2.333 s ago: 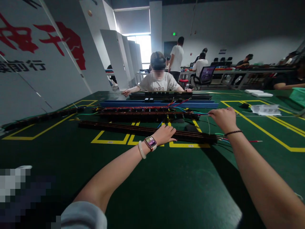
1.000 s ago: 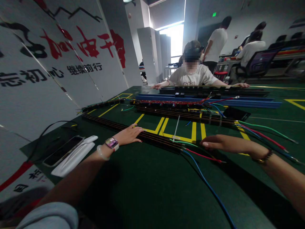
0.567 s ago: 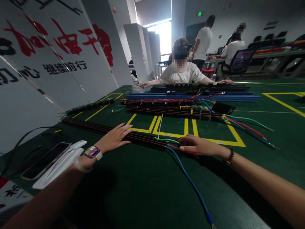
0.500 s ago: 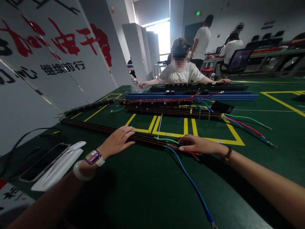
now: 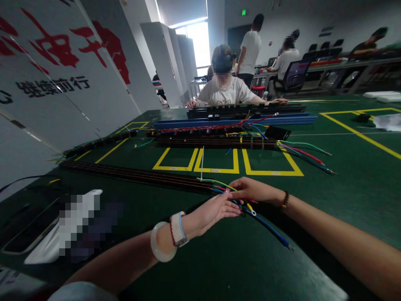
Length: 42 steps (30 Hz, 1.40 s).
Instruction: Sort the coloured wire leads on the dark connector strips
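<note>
A long black strip (image 5: 131,174) with copper-coloured lines lies slantwise on the green table. Green, red and blue wires come out of its right end. My right hand (image 5: 255,190) has its fingers closed on these wires, just past the strip's end. Against its fingertips rests my left hand (image 5: 216,212), fingers stretched out beside the wires and partly covering them. The blue wire (image 5: 271,229) runs out below both hands to a metal lug. A ring lug (image 5: 253,212) with a yellow sleeve pokes out under my right hand. A white cable tie (image 5: 202,163) stands up from the strip.
Across the table, a person (image 5: 224,83) has both hands at long black parts behind a blue rail (image 5: 178,122). A second wired strip (image 5: 216,143) lies nearer. At left are a phone (image 5: 28,228) and a white object (image 5: 46,244). Other people are behind.
My left hand has left the strip's top and moved right to the wires by my right hand. The blue wire's loose end has swung up and right. The view has shifted right.
</note>
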Available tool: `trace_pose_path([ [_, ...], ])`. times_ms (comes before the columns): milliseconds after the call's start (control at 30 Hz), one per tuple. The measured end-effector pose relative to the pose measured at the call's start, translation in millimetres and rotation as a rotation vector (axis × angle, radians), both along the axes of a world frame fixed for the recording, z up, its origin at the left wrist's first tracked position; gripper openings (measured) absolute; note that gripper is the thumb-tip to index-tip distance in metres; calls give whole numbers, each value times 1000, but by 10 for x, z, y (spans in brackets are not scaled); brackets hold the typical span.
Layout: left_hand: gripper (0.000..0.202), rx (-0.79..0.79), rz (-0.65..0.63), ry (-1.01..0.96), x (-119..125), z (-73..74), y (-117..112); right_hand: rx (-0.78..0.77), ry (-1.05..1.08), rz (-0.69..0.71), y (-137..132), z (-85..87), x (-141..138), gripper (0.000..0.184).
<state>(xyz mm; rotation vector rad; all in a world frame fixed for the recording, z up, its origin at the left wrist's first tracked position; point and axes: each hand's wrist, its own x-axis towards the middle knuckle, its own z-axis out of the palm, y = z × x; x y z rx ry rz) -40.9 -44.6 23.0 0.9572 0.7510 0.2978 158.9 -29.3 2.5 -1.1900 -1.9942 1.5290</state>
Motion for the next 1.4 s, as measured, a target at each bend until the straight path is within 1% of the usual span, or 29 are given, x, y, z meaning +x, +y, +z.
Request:
trace_pose_path([
  [100, 51, -43, 44, -67, 79, -47, -80, 74, -50, -41, -155, 9, 11, 45],
  [200, 51, -112, 60, -163, 126, -114, -164, 251, -139, -99, -337, 44, 15, 36],
  [267, 47, -148, 42, -233, 138, -148, -193, 377, -231, -131, -450, 78, -16, 30],
  [333, 41, -178, 25, -292, 138, -157, -199, 491, -355, -142, -542, 117, -84, 23],
  [433, 33, -243, 66, -335, 128, -134, -189, 711, -675, -128, -644, 159, -241, 12],
  [533, 25, -312, 154, -316, 122, -114, -178, 911, -996, -103, -726, 154, -405, 22],
  [600, 20, -337, 182, -301, 122, -125, -174, 1002, -1105, -87, -774, 135, -486, 26],
  [667, 17, -348, 194, -290, 123, -145, -174, 1034, -1148, -79, -809, 131, -530, 27],
  [733, 16, -349, 199, -279, 126, -156, -175, 988, -1129, -91, -825, 160, -530, 26],
  [800, 17, -341, 197, -271, 128, -145, -179, 859, -1047, -137, -823, 225, -487, 25],
  [900, 19, -317, 183, -288, 128, -109, -185, 613, -797, -211, -791, 339, -355, 24],
  [967, 21, -313, 177, -291, 125, -101, -184, 472, -598, -221, -748, 386, -239, 25],
  [1033, 22, -310, 172, -286, 122, -121, -176, 273, -407, -195, -688, 392, -122, 28],
  [1133, 31, -300, 119, -336, 116, -187, -152, -108, -86, -187, -585, 336, 18, 36],
  [1167, 35, -296, 97, -360, 114, -206, -145, -208, 19, -203, -554, 309, 51, 39],
  [1200, 40, -293, 78, -377, 112, -219, -139, -273, 103, -221, -526, 280, 77, 42],
  [1233, 42, -289, 71, -381, 110, -224, -136, -303, 153, -232, -503, 254, 98, 42],
  [1267, 43, -284, 76, -372, 108, -221, -136, -300, 164, -230, -485, 232, 114, 42],
  [1300, 42, -279, 87, -360, 106, -211, -139, -265, 139, -217, -470, 216, 127, 41],
  [1400, 39, -271, 105, -349, 103, -161, -151, -52, -24, -194, -451, 223, 145, 38],
])
